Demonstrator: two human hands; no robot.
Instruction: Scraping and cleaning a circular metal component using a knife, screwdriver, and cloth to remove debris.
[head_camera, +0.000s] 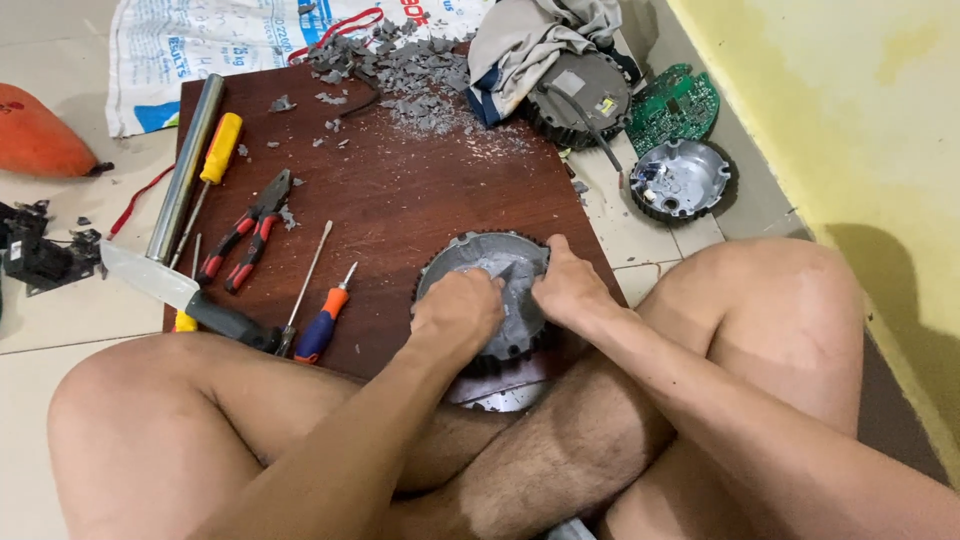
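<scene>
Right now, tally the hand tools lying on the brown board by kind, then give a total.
Screwdrivers: 3, a yellow-handled one, an orange-and-blue-handled one and a thin one with a dark handle
Pliers: 1, red and black handles
Knives: 1, broad blade, dark handle
Metal tubes: 1
Total: 6

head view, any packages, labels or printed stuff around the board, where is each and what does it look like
Woven sack: flat on the floor behind the brown board, white with blue and red print, partly under grey debris.
Label patch: small pale grey square on the dark round housing at the board's far right corner, under a cloth.
No screens or signs in view.
</scene>
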